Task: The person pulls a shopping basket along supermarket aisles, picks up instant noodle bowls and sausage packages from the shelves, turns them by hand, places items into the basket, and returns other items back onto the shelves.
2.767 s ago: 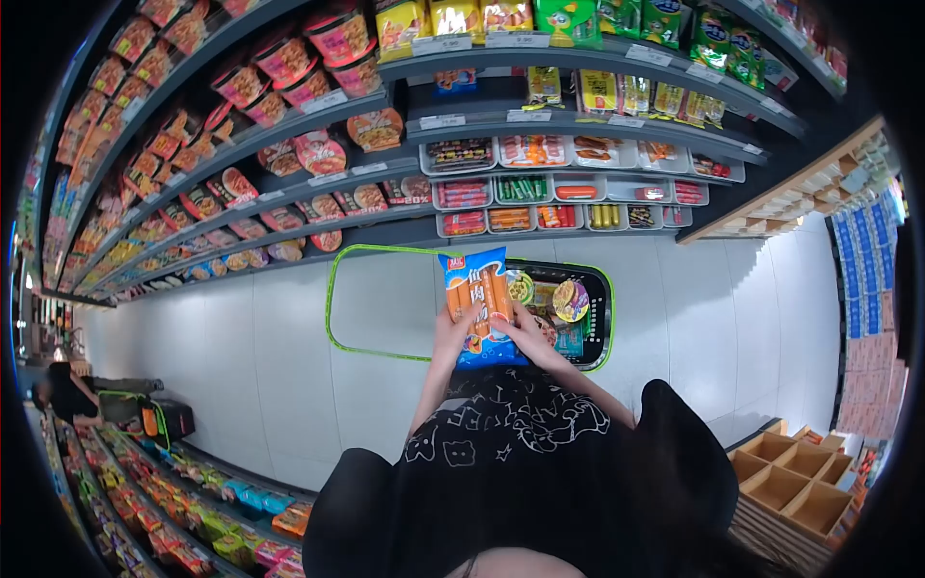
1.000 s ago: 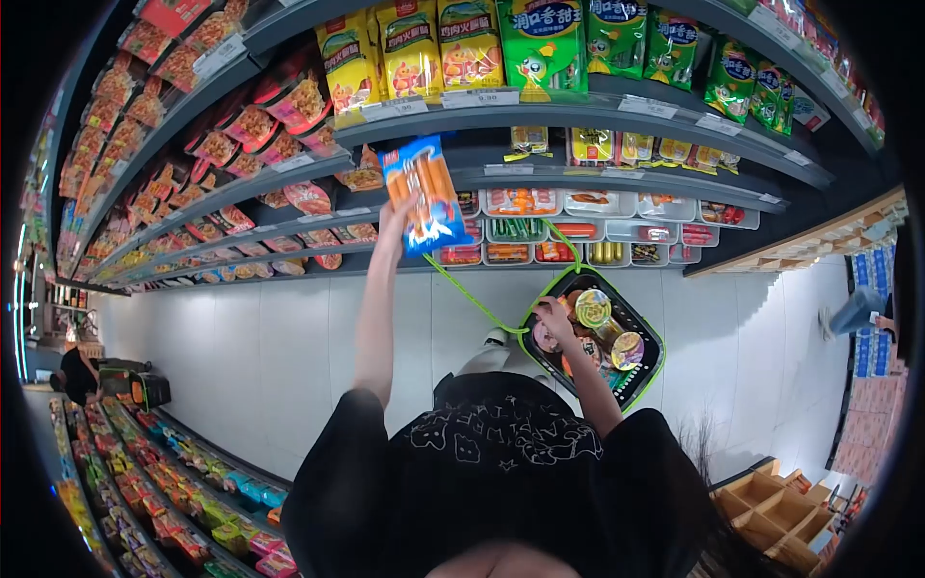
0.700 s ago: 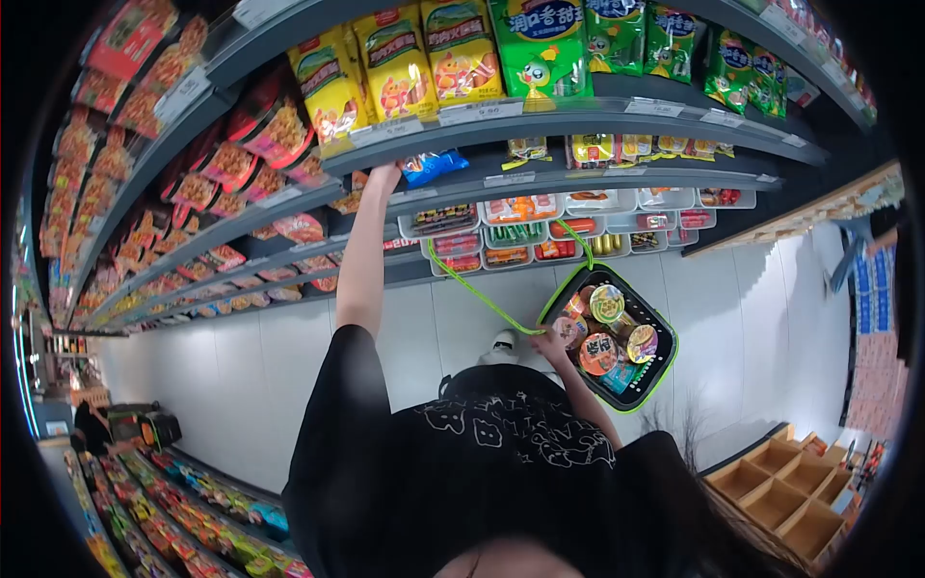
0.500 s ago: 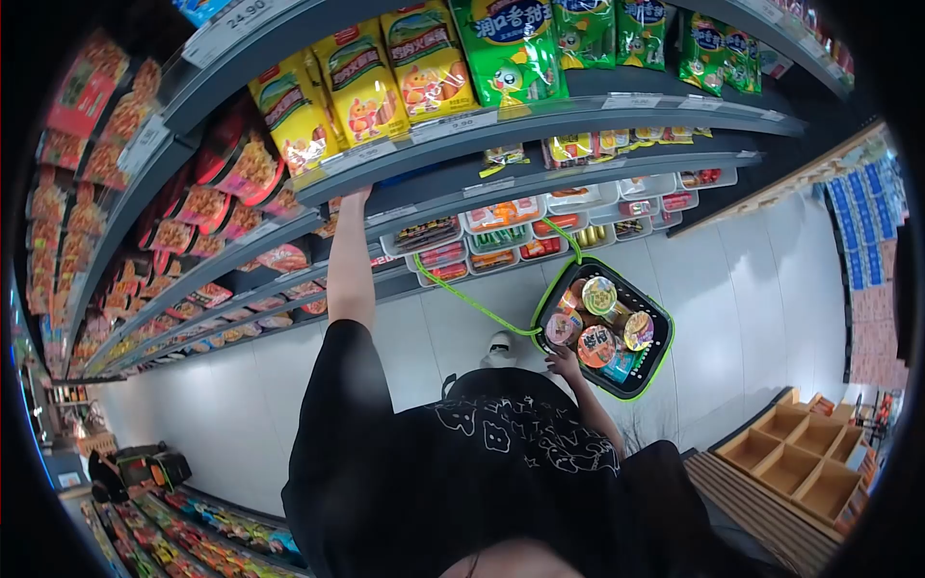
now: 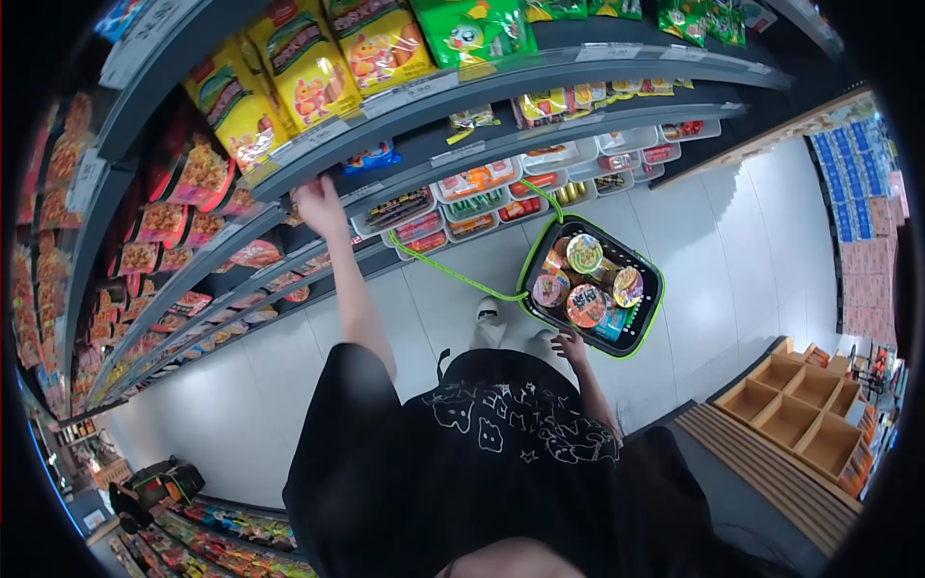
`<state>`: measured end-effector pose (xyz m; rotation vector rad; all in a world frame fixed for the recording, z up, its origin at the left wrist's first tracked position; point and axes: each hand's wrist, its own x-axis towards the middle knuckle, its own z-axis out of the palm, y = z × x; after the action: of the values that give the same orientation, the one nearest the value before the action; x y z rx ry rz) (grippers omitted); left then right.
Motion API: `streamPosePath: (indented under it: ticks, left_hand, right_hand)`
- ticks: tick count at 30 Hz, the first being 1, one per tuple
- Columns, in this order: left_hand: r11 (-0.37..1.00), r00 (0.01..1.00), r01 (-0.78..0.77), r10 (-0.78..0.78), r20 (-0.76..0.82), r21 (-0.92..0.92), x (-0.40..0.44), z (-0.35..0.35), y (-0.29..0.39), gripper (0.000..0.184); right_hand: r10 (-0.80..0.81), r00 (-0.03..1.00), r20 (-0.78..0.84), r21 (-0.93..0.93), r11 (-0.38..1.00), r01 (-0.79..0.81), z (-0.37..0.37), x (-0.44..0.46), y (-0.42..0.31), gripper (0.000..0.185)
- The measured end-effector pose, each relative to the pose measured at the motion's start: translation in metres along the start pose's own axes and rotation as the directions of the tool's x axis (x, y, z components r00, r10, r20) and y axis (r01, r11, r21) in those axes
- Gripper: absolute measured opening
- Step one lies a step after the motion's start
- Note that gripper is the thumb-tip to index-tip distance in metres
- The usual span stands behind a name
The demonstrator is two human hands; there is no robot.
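My left hand (image 5: 318,207) is at the lip of a grey shelf (image 5: 385,178), under the yellow snack bags (image 5: 308,72). Its fingers look apart and I see nothing in them, though the tips are partly hidden. A blue packet (image 5: 371,156) lies on that shelf, just right of the hand. My right hand (image 5: 570,345) hangs low by the near-left corner of a black shopping basket (image 5: 641,318) with a green rim, its fingers apart. Several cups with printed lids (image 5: 586,305) and other packs lie in the basket.
White bins of packaged snacks (image 5: 477,183) line the lowest shelf, close behind the basket's green handle (image 5: 453,276). Red noodle packs (image 5: 164,222) fill the shelves at left. A wooden compartment stand (image 5: 795,395) is at right. Blue cartons (image 5: 848,197) are stacked beyond.
My left hand has come out from under the shelf edge and shows more fully. The blue packet shows more clearly. The view has shifted, and the basket appears slightly higher and further left.
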<state>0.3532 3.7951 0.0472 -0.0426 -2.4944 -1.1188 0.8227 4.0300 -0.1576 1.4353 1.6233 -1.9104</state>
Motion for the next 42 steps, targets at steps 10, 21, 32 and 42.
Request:
streamPosePath:
  ticks: [10, 21, 32, 42]
  left_hand:
    - [0.701, 0.613, 0.619, -0.713, 0.338, 0.355, -0.185, 0.139, -0.255, 0.071]
    - [0.572, 0.259, 0.795, -0.621, 0.739, 0.203, -0.147, 0.167, -0.299, 0.022]
    - [0.430, 0.368, 0.903, -0.787, 0.496, 0.013, -0.157, 0.200, -0.324, 0.049]
    - [0.406, 0.373, 0.907, -0.898, 0.236, 0.110, -0.263, 0.057, -0.333, 0.035]
  right_hand:
    - [0.288, 0.909, -0.300, 0.347, 0.921, -0.178, -0.073, -0.088, 0.122, 0.031]
    - [0.392, 0.806, -0.443, 0.299, 0.912, -0.280, -0.059, -0.142, 0.178, 0.033]
    - [0.274, 0.866, -0.418, 0.067, 0.960, -0.272, -0.042, -0.137, 0.137, 0.034]
    - [0.103, 0.907, -0.408, -0.142, 0.974, -0.174, -0.063, -0.115, 0.156, 0.035]
